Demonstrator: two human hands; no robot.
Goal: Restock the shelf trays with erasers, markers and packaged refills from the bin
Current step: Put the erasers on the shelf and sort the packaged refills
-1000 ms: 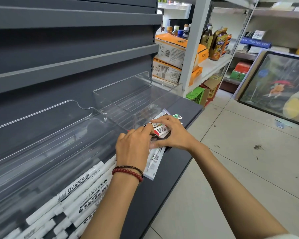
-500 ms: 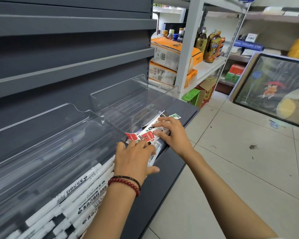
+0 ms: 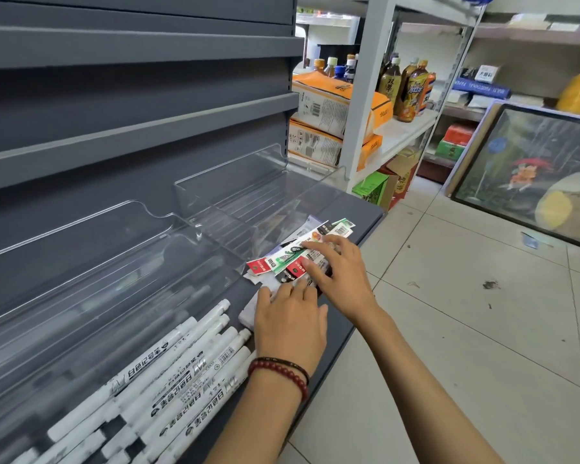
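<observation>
A fanned bundle of flat red, green and white plastic refill packets (image 3: 283, 261) is pressed onto the dark grey metal shelf (image 3: 362, 212) beneath the straightened fingers of the left hand (image 3: 290, 324) and right hand (image 3: 340, 274); nothing is grasped. White cylindrical markers (image 3: 181, 363) are stacked just left of the left wrist.

Bright, even daylight is cast throughout; glare is seen on the clear trays (image 3: 235, 209); edges are bowed by wide-angle distortion, and slight softness is noted.
</observation>
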